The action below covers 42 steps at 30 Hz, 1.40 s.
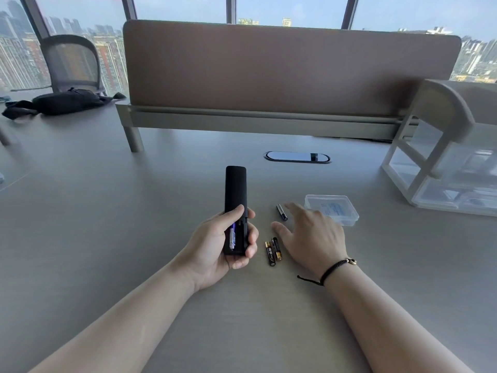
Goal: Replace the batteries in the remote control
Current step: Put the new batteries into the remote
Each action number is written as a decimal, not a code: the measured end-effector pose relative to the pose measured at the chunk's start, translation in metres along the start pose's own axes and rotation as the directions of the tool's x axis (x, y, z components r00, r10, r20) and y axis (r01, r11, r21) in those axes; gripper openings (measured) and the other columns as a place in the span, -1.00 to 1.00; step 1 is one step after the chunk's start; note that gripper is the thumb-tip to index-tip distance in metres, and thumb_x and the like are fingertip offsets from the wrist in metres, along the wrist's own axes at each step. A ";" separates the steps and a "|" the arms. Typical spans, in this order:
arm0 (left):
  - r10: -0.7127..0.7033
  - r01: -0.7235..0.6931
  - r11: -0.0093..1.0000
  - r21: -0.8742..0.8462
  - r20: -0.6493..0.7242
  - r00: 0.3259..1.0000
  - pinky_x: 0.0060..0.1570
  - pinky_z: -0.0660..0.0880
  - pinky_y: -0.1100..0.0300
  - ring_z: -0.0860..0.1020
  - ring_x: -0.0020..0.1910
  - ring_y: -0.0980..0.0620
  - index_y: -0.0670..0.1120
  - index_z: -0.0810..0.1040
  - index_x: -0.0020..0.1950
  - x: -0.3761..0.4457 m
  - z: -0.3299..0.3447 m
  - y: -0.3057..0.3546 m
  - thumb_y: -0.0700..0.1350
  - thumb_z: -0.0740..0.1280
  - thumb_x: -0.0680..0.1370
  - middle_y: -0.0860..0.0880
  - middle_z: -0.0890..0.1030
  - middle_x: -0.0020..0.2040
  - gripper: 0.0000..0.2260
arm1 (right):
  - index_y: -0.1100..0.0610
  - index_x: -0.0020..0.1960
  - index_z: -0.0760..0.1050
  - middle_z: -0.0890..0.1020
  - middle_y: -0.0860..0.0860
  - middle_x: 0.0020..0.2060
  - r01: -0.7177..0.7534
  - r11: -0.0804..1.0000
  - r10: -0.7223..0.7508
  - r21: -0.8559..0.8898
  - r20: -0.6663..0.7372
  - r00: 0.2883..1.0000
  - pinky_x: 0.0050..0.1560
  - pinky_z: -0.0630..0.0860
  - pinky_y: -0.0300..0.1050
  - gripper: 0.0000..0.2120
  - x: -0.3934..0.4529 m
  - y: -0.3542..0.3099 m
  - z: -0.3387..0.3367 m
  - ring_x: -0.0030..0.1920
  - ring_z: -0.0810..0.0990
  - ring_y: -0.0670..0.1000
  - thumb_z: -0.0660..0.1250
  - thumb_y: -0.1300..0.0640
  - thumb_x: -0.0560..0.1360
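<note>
Desk (107, 211) of pale grey carries everything here, with a brown divider panel (290, 68) standing across its far side. The left hand (217, 246) grips the black remote control (235, 208) around its lower end, fingers wrapped on the right edge and thumb lying over the left, holding it lifted and pointing away from the person. Its battery compartment is uncovered and faces up, with a blue-and-white battery (232, 236) seated in the left slot; the right slot is mostly hidden by the fingers. The right hand (312, 238) is spread, palm down, holding nothing, low over the desk just right of the remote. A single dark battery (281, 212) lies just beside its index fingertip. Two black-and-gold batteries (273, 251) lie side by side on the desk between the hands, near the right thumb. A small clear plastic box (336, 208) sits just beyond the right hand.
</note>
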<state>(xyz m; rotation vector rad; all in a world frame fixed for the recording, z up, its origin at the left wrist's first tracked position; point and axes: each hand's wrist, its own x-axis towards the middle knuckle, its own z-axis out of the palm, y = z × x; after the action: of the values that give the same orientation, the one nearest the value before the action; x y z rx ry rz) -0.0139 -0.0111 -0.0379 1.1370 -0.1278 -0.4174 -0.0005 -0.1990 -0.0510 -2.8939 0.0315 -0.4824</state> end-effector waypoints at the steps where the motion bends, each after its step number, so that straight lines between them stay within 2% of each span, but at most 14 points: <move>1: 0.001 -0.001 1.000 -0.001 0.001 1.000 -0.57 0.21 0.25 0.42 -0.49 -0.07 -0.15 0.43 0.06 0.000 0.000 0.000 -0.04 0.17 0.64 -0.17 0.47 -0.34 -0.81 | -0.12 0.27 0.46 0.64 0.02 0.03 0.036 0.999 -0.036 -0.001 0.015 0.999 -0.21 0.39 -0.05 -0.61 0.000 -0.002 0.001 0.02 0.64 0.17 0.16 -0.26 0.53; 3: 0.001 -0.001 1.000 -0.005 0.002 1.000 -0.57 0.21 0.25 0.42 -0.48 -0.07 -0.15 0.43 0.06 0.000 -0.001 0.000 -0.04 0.17 0.64 -0.18 0.47 -0.34 -0.81 | -0.17 0.26 0.48 0.58 0.01 0.07 0.069 0.997 -0.068 -0.018 0.042 0.997 -0.20 0.41 -0.06 -0.65 0.001 -0.005 0.002 0.00 0.63 0.16 0.12 -0.23 0.57; 7: -0.002 0.002 1.000 -0.008 0.003 1.000 -0.58 0.22 0.25 0.42 -0.48 -0.07 -0.15 0.43 0.07 0.000 -0.001 -0.001 -0.04 0.17 0.64 -0.18 0.47 -0.33 -0.81 | -0.07 0.13 0.59 0.48 -0.01 0.07 0.052 0.999 -0.053 0.007 0.062 0.997 -0.14 0.53 -0.02 -0.67 0.001 -0.006 0.002 -0.04 0.62 0.15 0.16 -0.19 0.57; 11: -0.003 0.003 1.000 -0.005 -0.002 1.000 -0.57 0.21 0.25 0.42 -0.48 -0.07 -0.15 0.43 0.06 0.001 -0.001 0.000 -0.03 0.17 0.63 -0.18 0.46 -0.33 -0.81 | -0.03 0.08 0.62 0.54 -0.06 0.10 0.071 0.997 -0.071 0.012 0.051 0.996 -0.12 0.55 -0.03 -0.67 0.001 -0.007 0.003 0.00 0.62 0.11 0.16 -0.15 0.58; 16: -0.008 0.008 1.000 0.001 -0.007 1.000 -0.57 0.20 0.25 0.42 -0.48 -0.07 -0.15 0.42 0.06 0.000 -0.001 0.000 -0.03 0.16 0.64 -0.17 0.47 -0.34 -0.81 | 0.05 -0.12 0.62 0.63 -0.03 -0.11 0.065 0.998 -0.065 0.006 0.009 0.998 -0.28 0.49 -0.09 -0.80 0.003 -0.008 0.004 -0.11 0.62 0.14 0.22 0.06 0.51; 20: -0.012 0.012 1.000 -0.010 0.002 1.000 -0.57 0.21 0.25 0.42 -0.48 -0.07 -0.15 0.42 0.06 0.000 -0.001 0.000 -0.02 0.15 0.65 -0.17 0.47 -0.34 -0.80 | 0.01 0.01 0.58 0.66 -0.02 -0.07 0.077 0.996 -0.075 0.045 -0.029 0.997 -0.25 0.55 -0.04 -0.79 -0.002 -0.006 0.001 -0.07 0.62 0.15 0.26 0.18 0.43; 23: -0.014 0.014 1.000 -0.017 0.014 1.000 -0.57 0.21 0.25 0.42 -0.48 -0.07 -0.14 0.41 0.07 0.000 -0.002 0.000 0.00 0.15 0.65 -0.17 0.47 -0.33 -0.79 | 0.01 0.17 0.54 0.62 0.02 0.01 0.096 0.995 -0.095 0.028 -0.024 0.995 -0.26 0.45 -0.07 -0.69 -0.005 -0.006 0.002 0.02 0.60 0.15 0.24 0.19 0.45; 26: -0.012 0.013 1.000 -0.026 0.024 1.000 -0.57 0.23 0.24 0.42 -0.47 -0.08 -0.13 0.41 0.09 0.000 -0.003 0.000 0.04 0.15 0.64 -0.17 0.47 -0.33 -0.75 | 0.08 0.31 0.46 0.53 0.11 0.05 0.126 0.989 -0.120 0.084 -0.064 0.991 -0.29 0.45 -0.03 -0.57 -0.004 -0.005 0.000 -0.08 0.58 0.22 0.23 0.29 0.46; 29: -0.005 0.006 0.999 -0.044 0.028 1.000 -0.57 0.25 0.24 0.43 -0.47 -0.08 -0.12 0.42 0.10 0.001 -0.003 0.000 0.11 0.17 0.62 -0.18 0.47 -0.32 -0.71 | 0.15 0.31 0.48 0.49 0.16 0.00 0.179 0.957 -0.148 0.229 -0.145 0.978 -0.20 0.52 0.04 -0.58 -0.004 -0.007 -0.004 -0.16 0.56 0.25 0.22 0.38 0.49; 30: -0.006 0.008 0.999 -0.051 0.030 1.000 -0.57 0.26 0.24 0.43 -0.47 -0.08 -0.11 0.42 0.10 0.002 -0.004 -0.001 0.12 0.17 0.61 -0.19 0.47 -0.33 -0.69 | 0.15 0.30 0.51 0.50 0.15 -0.01 0.187 0.942 -0.144 0.280 -0.166 0.975 -0.14 0.51 -0.02 -0.62 -0.005 -0.008 -0.004 -0.15 0.56 0.22 0.21 0.37 0.52; 33: -0.010 0.012 0.998 -0.056 0.034 0.999 -0.57 0.27 0.24 0.43 -0.47 -0.08 -0.11 0.42 0.09 0.002 -0.004 0.000 0.17 0.17 0.59 -0.19 0.47 -0.32 -0.66 | 0.12 0.20 0.60 0.51 0.00 -0.13 0.180 0.862 -0.100 0.474 -0.190 0.977 -0.13 0.35 -0.43 -0.72 -0.007 -0.015 -0.009 -0.18 0.53 -0.03 0.23 0.29 0.58; 35: -0.016 0.017 0.999 -0.042 0.023 1.000 -0.54 0.25 0.23 0.44 -0.46 -0.08 -0.11 0.43 0.09 0.002 -0.004 0.000 0.19 0.17 0.59 -0.18 0.48 -0.32 -0.63 | 0.07 0.15 0.64 0.52 -0.07 -0.24 0.130 0.774 -0.054 0.619 -0.140 0.989 -0.14 0.38 -0.38 -0.75 -0.007 -0.018 -0.016 -0.26 0.52 -0.15 0.26 0.26 0.58; 38: -0.034 0.034 0.999 -0.022 -0.003 0.999 -0.41 0.19 0.16 0.45 -0.45 -0.08 -0.09 0.45 0.06 0.002 -0.004 0.000 0.21 0.17 0.58 -0.16 0.51 -0.30 -0.64 | -0.04 0.13 0.61 0.54 -0.04 -0.38 0.094 0.626 -0.089 0.774 -0.048 0.995 -0.25 0.49 -0.22 -0.75 -0.011 -0.021 -0.026 -0.38 0.52 -0.09 0.26 0.24 0.60; 42: -0.044 0.044 0.999 -0.026 -0.019 0.999 -0.37 0.23 0.13 0.46 -0.43 -0.08 -0.08 0.51 -0.02 0.002 -0.004 0.000 0.22 0.18 0.58 -0.14 0.52 -0.30 -0.63 | -0.10 0.34 0.49 0.45 -0.11 -0.19 0.232 0.744 -0.279 0.626 -0.024 0.960 -0.13 0.37 -0.45 -0.61 -0.022 -0.027 -0.027 -0.23 0.50 -0.23 0.22 0.24 0.61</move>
<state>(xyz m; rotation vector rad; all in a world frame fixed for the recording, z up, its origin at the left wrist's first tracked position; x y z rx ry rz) -0.0110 -0.0083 -0.0393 1.1199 -0.0804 -0.4459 -0.0299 -0.1763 -0.0277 -2.2495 -0.4608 -0.3426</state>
